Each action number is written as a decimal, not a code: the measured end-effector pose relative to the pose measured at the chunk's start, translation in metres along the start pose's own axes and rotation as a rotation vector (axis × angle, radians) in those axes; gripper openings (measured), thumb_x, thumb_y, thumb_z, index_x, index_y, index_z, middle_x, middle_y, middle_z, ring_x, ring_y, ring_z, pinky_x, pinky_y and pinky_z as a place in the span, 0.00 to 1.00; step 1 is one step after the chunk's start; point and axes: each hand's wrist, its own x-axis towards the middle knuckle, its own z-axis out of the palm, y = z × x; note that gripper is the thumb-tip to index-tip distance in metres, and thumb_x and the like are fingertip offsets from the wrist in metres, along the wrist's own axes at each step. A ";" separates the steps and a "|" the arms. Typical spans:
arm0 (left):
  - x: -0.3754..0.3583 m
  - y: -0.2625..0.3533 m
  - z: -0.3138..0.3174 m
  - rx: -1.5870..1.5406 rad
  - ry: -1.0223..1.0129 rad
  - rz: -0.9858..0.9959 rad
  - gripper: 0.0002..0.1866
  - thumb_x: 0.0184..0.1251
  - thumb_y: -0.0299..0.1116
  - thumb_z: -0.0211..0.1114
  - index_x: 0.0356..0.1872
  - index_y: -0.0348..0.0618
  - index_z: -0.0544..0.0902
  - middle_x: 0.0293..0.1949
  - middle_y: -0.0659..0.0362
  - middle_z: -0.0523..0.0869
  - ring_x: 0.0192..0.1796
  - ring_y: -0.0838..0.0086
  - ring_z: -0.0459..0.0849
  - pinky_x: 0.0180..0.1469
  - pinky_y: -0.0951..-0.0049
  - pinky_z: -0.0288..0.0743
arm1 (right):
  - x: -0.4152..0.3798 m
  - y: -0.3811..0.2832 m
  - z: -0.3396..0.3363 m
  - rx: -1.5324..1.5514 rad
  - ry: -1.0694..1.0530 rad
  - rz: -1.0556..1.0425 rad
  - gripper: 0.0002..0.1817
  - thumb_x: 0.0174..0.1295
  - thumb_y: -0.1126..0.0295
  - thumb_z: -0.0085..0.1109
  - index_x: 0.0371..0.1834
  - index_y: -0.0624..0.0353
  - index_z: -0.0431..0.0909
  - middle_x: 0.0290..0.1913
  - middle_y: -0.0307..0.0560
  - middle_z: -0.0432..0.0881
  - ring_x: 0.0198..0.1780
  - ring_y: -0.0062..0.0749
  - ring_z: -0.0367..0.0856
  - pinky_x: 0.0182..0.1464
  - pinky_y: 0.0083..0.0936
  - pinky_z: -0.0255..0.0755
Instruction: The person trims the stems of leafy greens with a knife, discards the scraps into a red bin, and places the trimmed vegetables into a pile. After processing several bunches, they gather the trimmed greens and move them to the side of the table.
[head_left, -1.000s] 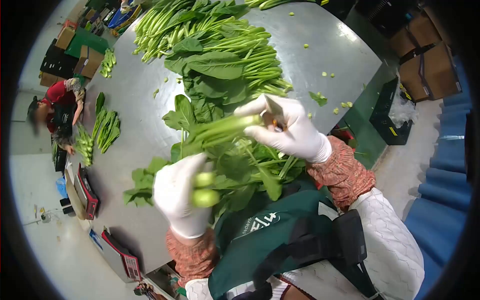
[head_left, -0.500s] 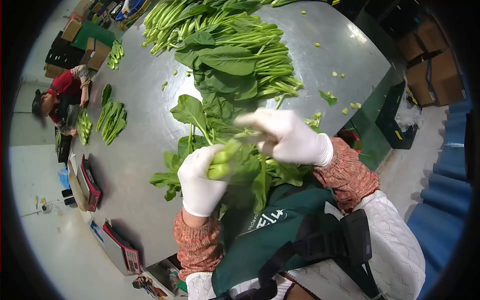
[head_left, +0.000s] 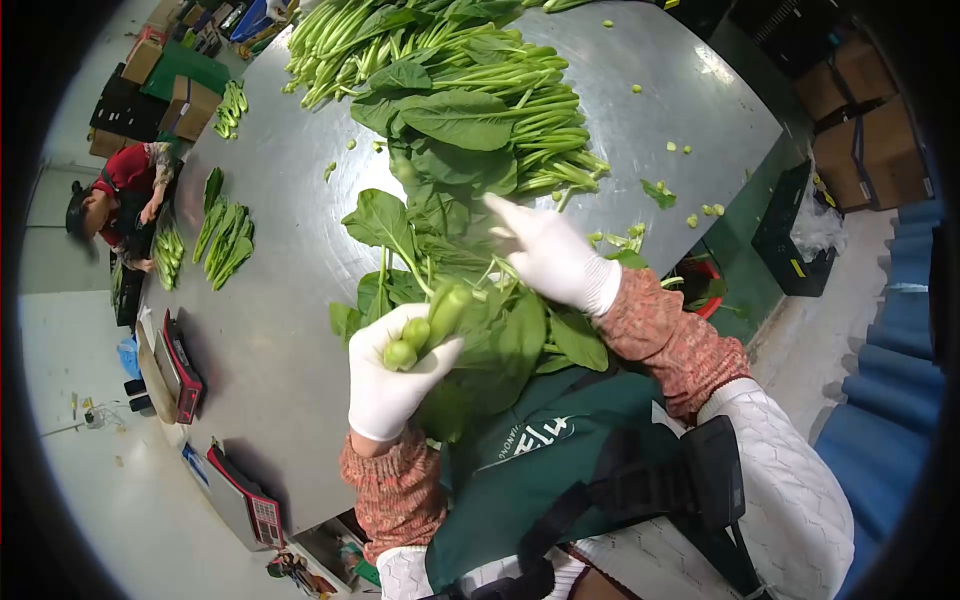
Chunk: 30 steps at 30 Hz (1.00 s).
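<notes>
My left hand point(head_left: 392, 374), in a white glove, is closed around the stems of a few leafy greens point(head_left: 432, 325), cut ends toward me. The leaves hang to the right over my apron. My right hand point(head_left: 550, 252), also gloved, is to the right with its fingers apart at the edge of the loose leaves; nothing shows in its grasp. Beyond both hands a large pile of leafy greens point(head_left: 470, 120) lies with its stems pointing right. Loose leaves point(head_left: 380, 222) lie between the pile and my left hand.
On the metal table point(head_left: 290, 330) are small bunches point(head_left: 228, 245) at the left and stem scraps at the right. Two red scales point(head_left: 180, 370) stand on the left edge. A co-worker point(head_left: 125, 200) is at far left, a black crate point(head_left: 795, 235) on the floor at right.
My right hand has moved away from the held stems and its fingers have spread. My left hand has tilted, showing the cut ends more clearly. The co-worker's arm has shifted.
</notes>
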 end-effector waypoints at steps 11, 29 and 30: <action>0.012 -0.011 0.006 0.114 0.015 0.062 0.14 0.55 0.21 0.74 0.43 0.36 0.85 0.37 0.60 0.87 0.38 0.79 0.84 0.43 0.77 0.77 | 0.004 -0.045 -0.032 0.497 -0.252 -0.234 0.17 0.58 0.64 0.73 0.45 0.61 0.82 0.37 0.40 0.79 0.31 0.22 0.72 0.34 0.23 0.69; -0.039 -0.058 -0.161 -1.027 0.448 0.410 0.19 0.71 0.22 0.60 0.62 0.30 0.73 0.62 0.48 0.80 0.66 0.59 0.76 0.78 0.48 0.59 | 0.047 0.178 -0.044 -0.427 0.340 0.161 0.15 0.58 0.63 0.68 0.46 0.58 0.83 0.42 0.52 0.83 0.43 0.48 0.83 0.46 0.35 0.76; -0.036 -0.058 -0.154 -1.005 0.370 0.446 0.20 0.71 0.21 0.59 0.62 0.31 0.72 0.56 0.51 0.81 0.60 0.62 0.78 0.79 0.48 0.58 | 0.051 0.176 -0.046 -0.482 0.291 0.190 0.15 0.57 0.64 0.68 0.44 0.58 0.83 0.42 0.51 0.83 0.43 0.48 0.83 0.45 0.35 0.76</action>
